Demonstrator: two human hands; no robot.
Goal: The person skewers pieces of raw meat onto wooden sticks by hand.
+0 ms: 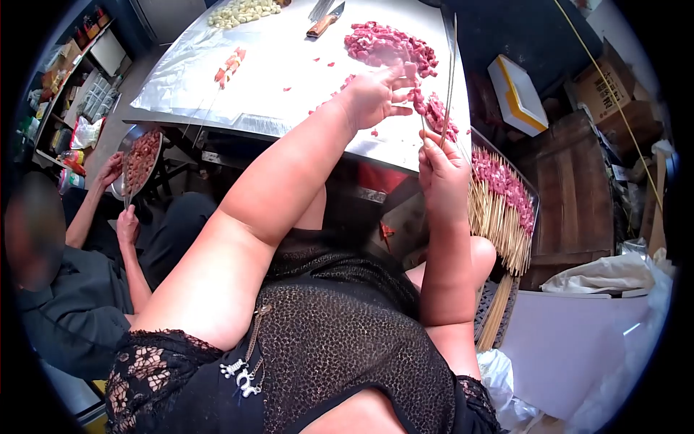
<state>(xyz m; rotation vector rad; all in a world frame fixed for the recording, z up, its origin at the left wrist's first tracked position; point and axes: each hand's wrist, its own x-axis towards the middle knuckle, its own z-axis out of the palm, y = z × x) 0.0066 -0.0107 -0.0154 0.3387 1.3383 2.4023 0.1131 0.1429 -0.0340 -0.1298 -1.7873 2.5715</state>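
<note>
Raw meat piece (418, 101) was up in the air over the table's near right corner, in line with the top of a bamboo skewer (423, 126). Couldn't tell how far the stick had gone in. My read: threading step, mid-piece.

Right hand (442, 165): thumb and index pinched the skewer below the meat. Long bare sticks (452, 72) rose from the same hand, beside the pinched one.

Left hand (370, 98): fingers spread and slightly curled at the meat. Contact looked likely; couldn't confirm a firm pinch.

My call on the next move: it needed the right pinch firm and the stick steady, left fingertips closed on the meat from the sides, clear of the point. Slippery stuff, so a loose hold risked a twist or a split.

Around it: small meat pile (439, 119) by the table's right edge near that corner, bigger meat pile (387, 45) farther up the same edge. Knife (325, 22) near the far edge of the table (289, 69), loaded skewer (229, 69) toward the left edge. Tray of meat skewers (506, 192) sat just off the right edge, handles toward me.
</note>
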